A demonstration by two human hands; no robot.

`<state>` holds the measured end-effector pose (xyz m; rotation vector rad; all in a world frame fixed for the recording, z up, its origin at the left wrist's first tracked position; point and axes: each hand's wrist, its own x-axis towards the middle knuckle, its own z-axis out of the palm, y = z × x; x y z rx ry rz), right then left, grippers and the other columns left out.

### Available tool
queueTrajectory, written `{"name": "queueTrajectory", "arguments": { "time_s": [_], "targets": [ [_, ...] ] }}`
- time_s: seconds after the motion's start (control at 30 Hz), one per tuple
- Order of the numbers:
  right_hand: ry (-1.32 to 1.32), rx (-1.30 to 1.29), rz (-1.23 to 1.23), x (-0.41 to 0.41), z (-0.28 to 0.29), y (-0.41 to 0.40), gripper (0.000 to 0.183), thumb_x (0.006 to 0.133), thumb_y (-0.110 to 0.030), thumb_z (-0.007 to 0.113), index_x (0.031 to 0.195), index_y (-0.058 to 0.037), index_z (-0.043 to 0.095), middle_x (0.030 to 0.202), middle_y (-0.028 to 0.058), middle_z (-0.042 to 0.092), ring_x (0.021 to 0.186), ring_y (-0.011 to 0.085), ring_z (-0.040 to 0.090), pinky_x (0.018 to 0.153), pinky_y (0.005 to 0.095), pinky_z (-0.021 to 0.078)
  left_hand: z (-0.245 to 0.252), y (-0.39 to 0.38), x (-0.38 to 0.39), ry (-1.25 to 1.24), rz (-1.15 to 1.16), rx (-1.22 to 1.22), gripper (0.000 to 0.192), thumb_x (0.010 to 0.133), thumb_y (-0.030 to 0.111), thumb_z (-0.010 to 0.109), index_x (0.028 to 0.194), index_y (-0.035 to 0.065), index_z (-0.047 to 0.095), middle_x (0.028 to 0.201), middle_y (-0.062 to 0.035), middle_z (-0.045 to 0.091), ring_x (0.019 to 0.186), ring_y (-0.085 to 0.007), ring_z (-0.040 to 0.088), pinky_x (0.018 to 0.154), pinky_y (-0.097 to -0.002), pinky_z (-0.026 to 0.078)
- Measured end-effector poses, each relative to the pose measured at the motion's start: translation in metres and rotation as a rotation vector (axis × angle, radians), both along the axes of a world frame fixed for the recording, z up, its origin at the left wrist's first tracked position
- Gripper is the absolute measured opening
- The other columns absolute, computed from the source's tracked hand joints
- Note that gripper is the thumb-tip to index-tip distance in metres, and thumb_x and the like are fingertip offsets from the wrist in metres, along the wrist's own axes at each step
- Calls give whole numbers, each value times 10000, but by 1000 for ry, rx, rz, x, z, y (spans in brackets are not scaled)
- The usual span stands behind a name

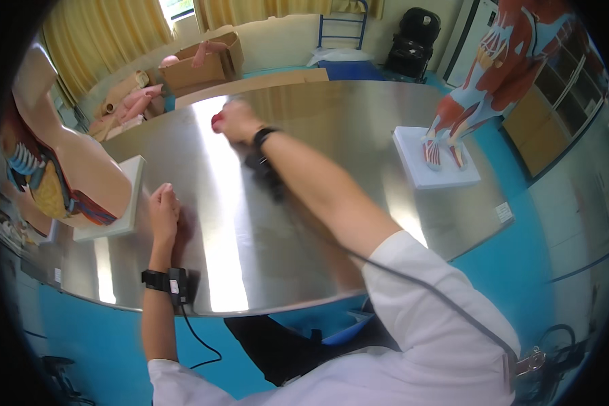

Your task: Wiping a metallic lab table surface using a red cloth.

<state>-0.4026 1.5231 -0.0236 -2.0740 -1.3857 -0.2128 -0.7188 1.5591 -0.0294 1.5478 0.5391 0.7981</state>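
Note:
My right hand [239, 122] reaches over the far part of the steel table [304, 203], its fingers closed on a small red object [216, 123] whose kind I cannot tell. The hand is slightly blurred. My left hand [165, 205] rests as a closed fist on the table at the left, with nothing seen in it. It lies just right of the white base [132, 203] of an anatomical torso model [83, 152]. Each wrist wears a black strap; a black device [178, 286] with a cable sits at the left one.
A muscle anatomy model [507, 66] stands on a white base [439, 175] at the table's right. Beyond the table are a cardboard box [195, 73] with pink model parts, more model limbs [137, 104], a blue platform trolley [350, 71] and a black chair [412, 43].

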Motion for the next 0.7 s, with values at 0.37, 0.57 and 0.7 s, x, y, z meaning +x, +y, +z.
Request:
{"name": "queueTrajectory", "arguments": {
  "time_s": [0.37, 0.57, 0.7],
  "targets": [
    [282, 29, 467, -109, 9, 0, 283, 842, -327, 729, 971, -80, 776, 1050, 178, 710, 1015, 339, 690, 911, 428, 558, -4, 1, -21, -34, 6, -47, 373, 1051, 265, 504, 717, 181, 364, 591, 86, 265, 449, -33, 249, 398, -248, 157],
    [347, 86, 123, 53, 9, -132, 185, 843, -281, 725, 896, -117, 792, 967, 154, 733, 974, 328, 685, 854, 436, 546, -3, 5, -24, -47, 30, -12, 373, 1055, 210, 492, 711, 163, 355, 581, 83, 275, 440, -26, 250, 384, -241, 172],
    [-68, 107, -502, 164, -11, -258, 324, 875, -324, 723, 1077, -71, 725, 1077, 206, 678, 1078, 390, 626, 937, 445, 515, 5, -4, -1, -20, 15, -35, 366, 1056, 212, 495, 719, 168, 360, 581, 82, 280, 442, -24, 258, 384, -239, 176]
  ]
}}
